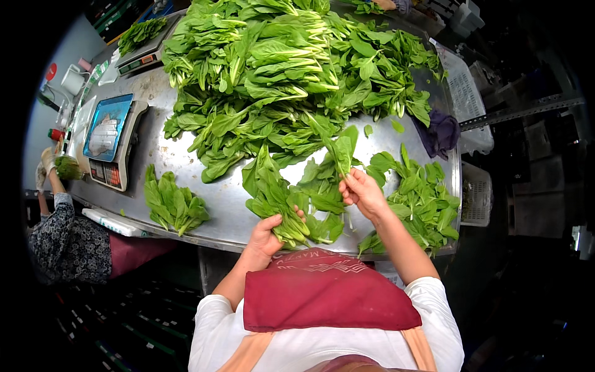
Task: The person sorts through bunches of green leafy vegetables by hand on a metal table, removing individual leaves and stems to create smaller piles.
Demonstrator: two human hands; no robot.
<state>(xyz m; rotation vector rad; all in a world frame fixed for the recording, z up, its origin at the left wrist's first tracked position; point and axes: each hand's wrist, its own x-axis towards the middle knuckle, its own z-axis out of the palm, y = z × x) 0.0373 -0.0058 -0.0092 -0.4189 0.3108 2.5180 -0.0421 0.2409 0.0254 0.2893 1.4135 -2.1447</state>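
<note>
My left hand is closed around the stems of a bunch of leafy greens, its leaves pointing away from me. To the right, my right hand pinches the stem end of a leafy sprig between thumb and fingers. Loose leaves lie on the steel table between the two hands. Beyond them rises a large heap of greens, with stems mostly turned to the right. A smaller pile of leaves spreads beside my right forearm, and a separate bunch rests left of my left hand.
A digital scale with a blue tray stands on the left of the steel table; another scale bears greens farther back. A purple cloth lies at the right edge, near white plastic crates. At left, a gloved co-worker handles greens.
</note>
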